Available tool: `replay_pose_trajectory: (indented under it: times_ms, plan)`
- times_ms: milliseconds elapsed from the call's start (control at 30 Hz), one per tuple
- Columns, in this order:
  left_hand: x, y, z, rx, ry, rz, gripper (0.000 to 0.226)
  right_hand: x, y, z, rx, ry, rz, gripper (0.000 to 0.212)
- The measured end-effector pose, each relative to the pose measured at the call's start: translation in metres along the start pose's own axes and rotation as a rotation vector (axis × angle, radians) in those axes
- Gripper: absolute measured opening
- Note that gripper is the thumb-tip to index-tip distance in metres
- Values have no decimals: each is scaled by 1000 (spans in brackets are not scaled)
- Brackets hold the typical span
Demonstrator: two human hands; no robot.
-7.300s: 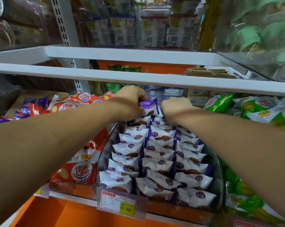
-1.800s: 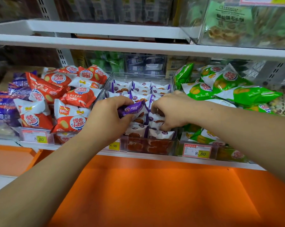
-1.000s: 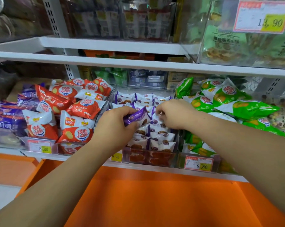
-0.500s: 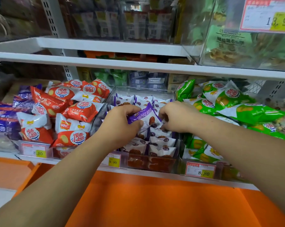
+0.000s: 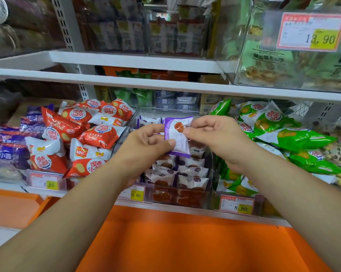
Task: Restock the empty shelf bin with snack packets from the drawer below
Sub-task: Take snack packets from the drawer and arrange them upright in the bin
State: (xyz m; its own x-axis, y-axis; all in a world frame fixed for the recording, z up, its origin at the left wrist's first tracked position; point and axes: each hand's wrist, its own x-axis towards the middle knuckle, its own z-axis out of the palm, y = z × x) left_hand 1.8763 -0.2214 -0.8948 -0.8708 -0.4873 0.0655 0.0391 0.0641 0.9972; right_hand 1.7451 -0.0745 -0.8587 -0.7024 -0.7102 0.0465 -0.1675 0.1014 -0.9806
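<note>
Now left hand (image 5: 146,143) and right hand (image 5: 214,138) pinch one purple packet (image 5: 176,138) above the bin (image 5: 122,138); a loose grip may drop it askew toward 6 o'clock.

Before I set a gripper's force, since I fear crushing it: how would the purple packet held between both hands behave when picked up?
Probably light: the purple packet is held by mere fingertip pinches of the left hand and right hand. Its glossy film looks slippery, and its edges are likely floppy. The biscuit pictured on it suggests brittle contents, so squeeze gently.
</note>
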Motion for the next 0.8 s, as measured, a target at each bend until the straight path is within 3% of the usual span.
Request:
replay_pose_trajectory:
  times_ms: [100, 200, 333, 533, 633, 700, 800]
  plan:
    - [2, -3, 7, 198, 152, 49, 34, -7, 0, 8, 57, 9, 55, 13]
    - [3, -3, 13, 139, 10, 37, 36, -7, 6, 16, -4, 12, 38, 5]
    - [3, -4, 14, 67, -7, -9, 62, -5, 8, 15, 36, 26, 99, 22]
    - [-2, -5, 15, 187, -7, 64, 20, -14, 2, 12, 131, -17, 22, 32]
    - [0, -10, 11, 129, -24, 47, 16, -13, 0, 11, 155, 74, 23, 29]
    - [1, -10, 9, 8, -50, 18, 20, -12, -1, 9, 45, 115, 16, 32]
    - [-1, -9, 6, -114, -96, 2, 25, -12, -2, 8, -3, 21, 60, 31]
